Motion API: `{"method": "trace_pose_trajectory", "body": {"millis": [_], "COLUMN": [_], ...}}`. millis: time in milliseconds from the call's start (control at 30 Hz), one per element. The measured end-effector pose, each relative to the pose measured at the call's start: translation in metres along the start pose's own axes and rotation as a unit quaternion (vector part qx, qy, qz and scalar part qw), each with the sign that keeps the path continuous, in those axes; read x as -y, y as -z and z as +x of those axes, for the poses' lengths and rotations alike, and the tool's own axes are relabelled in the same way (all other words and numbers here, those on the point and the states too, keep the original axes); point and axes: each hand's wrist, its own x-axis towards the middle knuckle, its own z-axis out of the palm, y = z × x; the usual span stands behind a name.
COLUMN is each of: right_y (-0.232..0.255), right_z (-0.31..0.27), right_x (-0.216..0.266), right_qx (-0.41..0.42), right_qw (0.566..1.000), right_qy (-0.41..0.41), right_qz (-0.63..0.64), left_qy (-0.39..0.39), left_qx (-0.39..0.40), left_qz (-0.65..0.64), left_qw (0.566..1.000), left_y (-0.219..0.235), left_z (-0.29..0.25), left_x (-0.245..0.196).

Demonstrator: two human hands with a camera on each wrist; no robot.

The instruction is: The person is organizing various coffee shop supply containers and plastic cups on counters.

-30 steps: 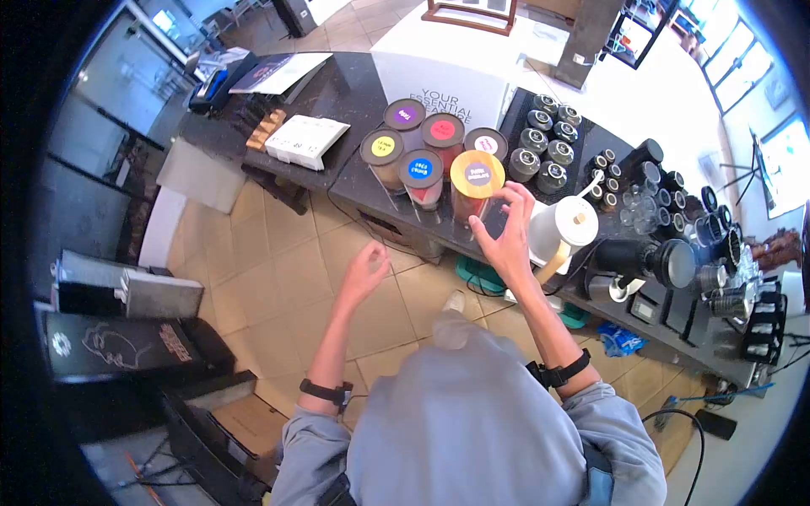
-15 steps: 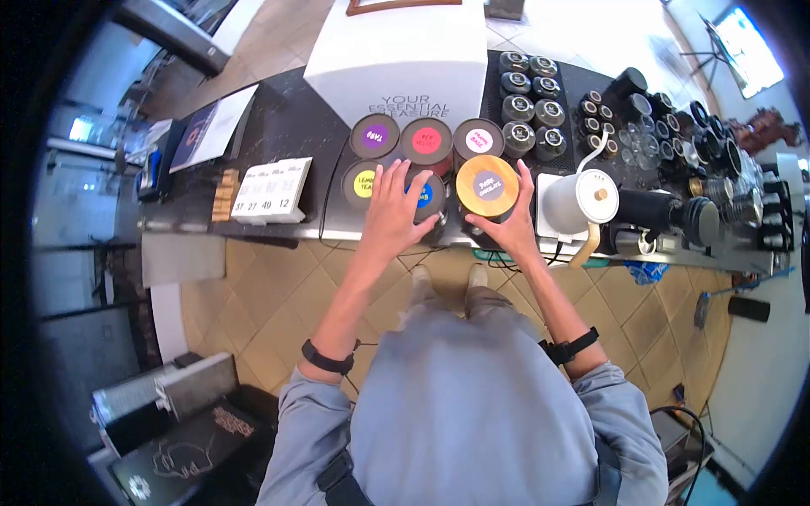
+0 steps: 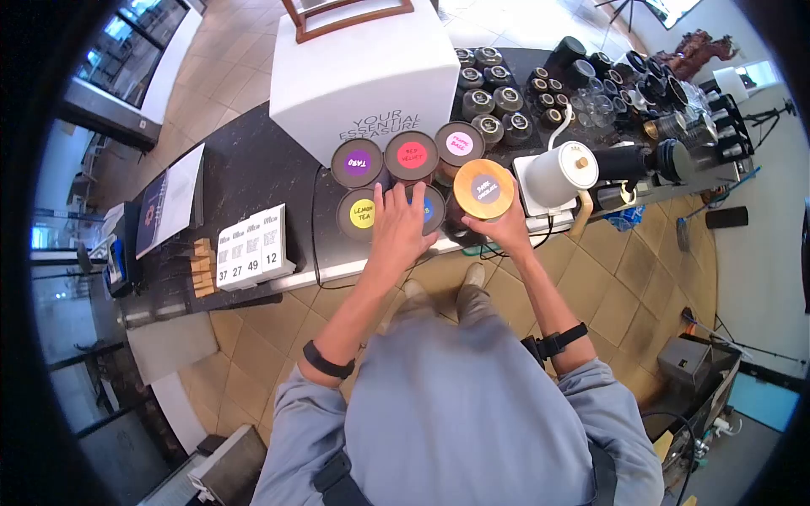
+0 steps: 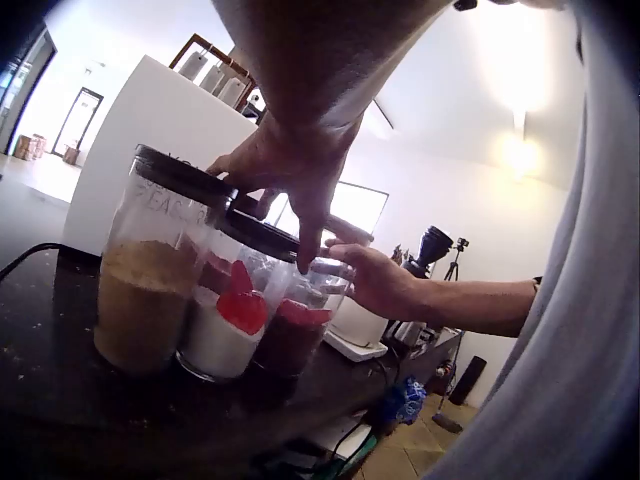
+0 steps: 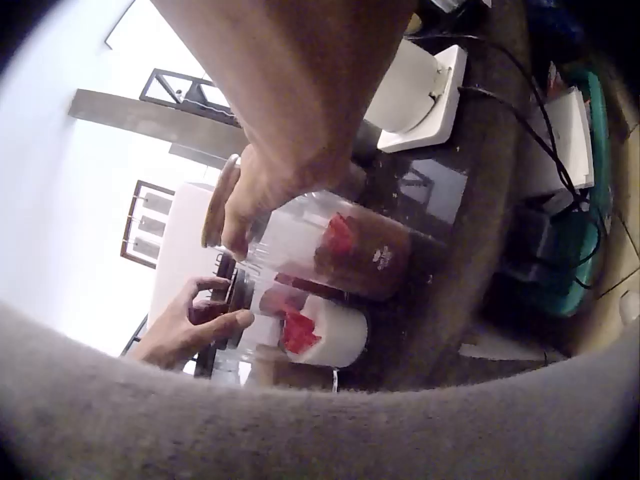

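Observation:
My right hand (image 3: 506, 226) grips a clear jar with a wooden lid (image 3: 485, 187) labelled Dark Chocolate; brown powder and a red scoop (image 5: 340, 235) show inside. Beside it, my left hand (image 3: 396, 232) spans the dark lid of a blue-labelled jar (image 3: 434, 216), thumb at one side and fingers at the other. White powder (image 4: 220, 338) and a red scoop fill part of that jar. To its left stands the Lemon Tea jar (image 3: 361, 212) with tan powder. Behind are the Taro jar (image 3: 357, 163), the Red Velvet jar (image 3: 412, 155) and a jar with a white label (image 3: 460, 143).
A white box (image 3: 363, 76) stands behind the jars. Right of them is a white gooseneck kettle (image 3: 561, 177), then a black grinder (image 3: 633, 162). Several dark-lidded glass jars (image 3: 494, 101) line the back. Number cards (image 3: 251, 249) stand left, near a cable (image 3: 315, 228) on the counter.
My left hand has risen from below the counter edge onto the blue-labelled jar. My right hand has closed around the Dark Chocolate jar. The head view has turned.

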Motion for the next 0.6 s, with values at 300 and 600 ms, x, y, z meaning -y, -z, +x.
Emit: {"method": "trace_pose_trajectory", "body": {"millis": [300,600], "right_y": [-0.013,-0.001], "right_z": [-0.014,-0.027], "right_x": [0.007,0.005], "right_qx": [-0.046,-0.077], "right_qw": [0.999,0.997], "right_qy": [-0.021,-0.01], "right_qz": [-0.009,-0.011], "left_qy": [0.0,-0.023], "left_qx": [0.0,-0.006], "left_qz": [0.011,-0.003], "left_qw": [1.0,1.0], "left_y": [-0.007,-0.001], "left_z": [0.001,0.0], "left_x": [0.003,0.004]}}
